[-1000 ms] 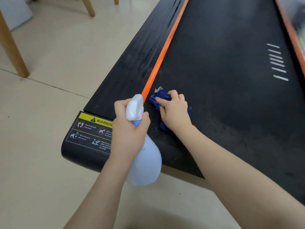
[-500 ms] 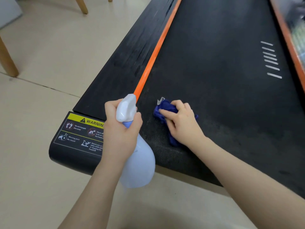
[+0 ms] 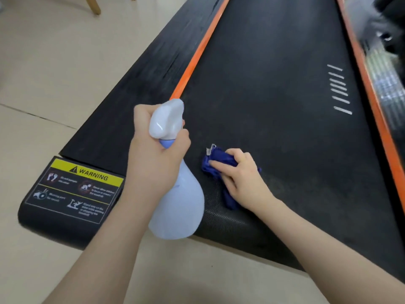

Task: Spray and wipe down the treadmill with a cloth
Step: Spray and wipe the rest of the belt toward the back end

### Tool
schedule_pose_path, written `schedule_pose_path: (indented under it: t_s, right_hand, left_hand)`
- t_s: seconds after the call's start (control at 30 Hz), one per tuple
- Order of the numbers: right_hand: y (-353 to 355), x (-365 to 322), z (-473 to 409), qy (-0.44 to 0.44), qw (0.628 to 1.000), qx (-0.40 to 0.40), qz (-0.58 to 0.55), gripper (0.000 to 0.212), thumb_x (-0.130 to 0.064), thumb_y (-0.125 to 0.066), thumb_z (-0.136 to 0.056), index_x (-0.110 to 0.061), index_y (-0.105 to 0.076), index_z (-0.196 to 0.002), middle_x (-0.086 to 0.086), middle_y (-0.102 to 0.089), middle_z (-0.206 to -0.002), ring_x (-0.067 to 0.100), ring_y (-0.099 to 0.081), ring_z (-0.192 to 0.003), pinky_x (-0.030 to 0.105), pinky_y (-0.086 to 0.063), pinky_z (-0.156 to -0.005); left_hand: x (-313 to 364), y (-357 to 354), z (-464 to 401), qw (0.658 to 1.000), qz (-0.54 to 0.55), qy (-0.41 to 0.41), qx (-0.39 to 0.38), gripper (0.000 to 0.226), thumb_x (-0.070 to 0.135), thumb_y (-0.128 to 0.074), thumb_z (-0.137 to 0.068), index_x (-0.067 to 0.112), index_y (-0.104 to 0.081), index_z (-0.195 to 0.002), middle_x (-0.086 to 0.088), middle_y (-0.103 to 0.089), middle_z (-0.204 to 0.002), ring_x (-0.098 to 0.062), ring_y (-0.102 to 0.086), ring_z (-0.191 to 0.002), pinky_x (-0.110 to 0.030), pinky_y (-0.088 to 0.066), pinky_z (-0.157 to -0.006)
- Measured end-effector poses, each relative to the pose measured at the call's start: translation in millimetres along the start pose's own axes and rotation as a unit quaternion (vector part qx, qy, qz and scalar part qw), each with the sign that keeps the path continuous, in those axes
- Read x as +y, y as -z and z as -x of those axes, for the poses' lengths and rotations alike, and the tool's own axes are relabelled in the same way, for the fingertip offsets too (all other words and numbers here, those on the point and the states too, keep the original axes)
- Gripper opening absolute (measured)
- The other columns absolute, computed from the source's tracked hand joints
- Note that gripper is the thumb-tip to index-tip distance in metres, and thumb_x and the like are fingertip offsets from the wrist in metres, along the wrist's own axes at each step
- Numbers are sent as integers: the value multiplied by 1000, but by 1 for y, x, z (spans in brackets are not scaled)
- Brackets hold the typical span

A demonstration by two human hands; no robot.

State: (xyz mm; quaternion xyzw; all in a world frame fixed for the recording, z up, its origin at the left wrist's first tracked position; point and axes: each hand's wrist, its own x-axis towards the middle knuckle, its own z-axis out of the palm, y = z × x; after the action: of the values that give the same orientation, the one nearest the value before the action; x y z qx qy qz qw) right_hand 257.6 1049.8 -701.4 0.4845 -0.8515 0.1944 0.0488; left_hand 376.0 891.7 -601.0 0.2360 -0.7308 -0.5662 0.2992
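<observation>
A flat black treadmill (image 3: 274, 88) with orange side strips runs away from me across the floor. My left hand (image 3: 153, 154) grips the neck of a pale blue spray bottle (image 3: 177, 207), whose white nozzle points over the belt. My right hand (image 3: 243, 178) presses a bunched dark blue cloth (image 3: 217, 159) onto the belt near its rear end, fingers curled over the cloth. Most of the cloth is hidden under that hand.
A yellow-and-black warning label (image 3: 74, 189) covers the treadmill's rear left corner. White dash marks (image 3: 339, 88) sit on the belt at the right. Beige tiled floor (image 3: 43, 84) lies to the left, with a wooden chair leg (image 3: 93, 4) at the top.
My right hand has slid the cloth to the right and toward me, away from the orange strip. The bottle stays in my left hand; the view has shifted a little.
</observation>
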Motion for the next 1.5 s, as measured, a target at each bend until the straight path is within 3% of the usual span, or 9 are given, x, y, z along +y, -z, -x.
schedule_pose_path:
  t_s: [0.07,0.23,0.4,0.47,0.6,0.83,1.03,1.27,1.5]
  right_hand:
    - [2,13,-16,3,1000,-5,4,37,-21,-42,-84,-20,-71,-105,20,-57,-105,36,-50,-76,41,-45,-72]
    - [0,29,-76,-197,976,1,91,30,-19,-43,-95,-24,-66,-114,14,-46,-123,32,-43,-95,43,-43,-83]
    - [4,-3,-1,43,999,-31,-12,39,-24,-39,-83,-22,-71,-107,18,-57,-107,32,-49,-75,37,-43,-71]
    - [6,2,-9,66,996,-54,-20,39,-25,-39,-83,-22,-72,-105,18,-58,-104,32,-49,-72,37,-42,-69]
    - [-11,20,-73,-81,995,43,26,27,-18,-49,-84,-19,-74,-96,20,-57,-101,38,-49,-75,43,-47,-68]
    - [-36,6,-174,-208,974,21,91,30,-22,-41,-96,-30,-64,-114,7,-42,-122,28,-40,-103,32,-30,-77]
    - [-35,1,-150,-71,996,-8,46,29,-28,-49,-95,-30,-63,-120,10,-46,-120,32,-42,-101,39,-37,-85]
    - [-41,-11,-163,-156,986,17,62,29,-31,-45,-96,-31,-65,-117,8,-46,-115,29,-43,-99,34,-35,-80]
    - [-17,-33,-40,76,995,-62,-33,27,-25,-59,-78,-24,-73,-101,15,-58,-99,30,-52,-71,35,-45,-68]
  left_hand:
    - [-2,-7,0,1000,-2,1,0,36,7,-61,-85,34,-40,-92,12,-63,-96,3,-60,-86,-8,-45,-72]
    - [1,-10,3,999,-22,-16,31,34,7,-62,-85,32,-42,-94,24,-59,-89,7,-57,-82,-3,-41,-66]
    - [0,-10,-2,999,-35,-3,23,31,6,-62,-86,27,-43,-97,47,-49,-75,18,-53,-77,1,-38,-64]
    - [-3,-10,-3,999,-34,7,26,28,7,-63,-86,26,-46,-99,46,-48,-76,18,-53,-77,0,-38,-64]
    - [-6,-1,0,998,-42,13,47,30,8,-62,-85,26,-48,-104,46,-48,-78,19,-52,-82,1,-37,-64]
    - [-12,21,-7,993,-70,30,95,31,12,-62,-84,36,-46,-95,26,-60,-89,10,-57,-84,1,-38,-62]
    - [-16,24,-8,990,-62,41,117,32,10,-63,-81,35,-46,-91,34,-57,-82,15,-55,-78,1,-37,-61]
    - [-19,26,-11,993,-48,36,104,29,10,-62,-83,25,-51,-105,42,-52,-81,14,-54,-79,0,-38,-63]
    - [-26,29,-5,995,-39,41,82,28,9,-60,-85,25,-46,-104,34,-54,-82,18,-52,-79,1,-37,-63]
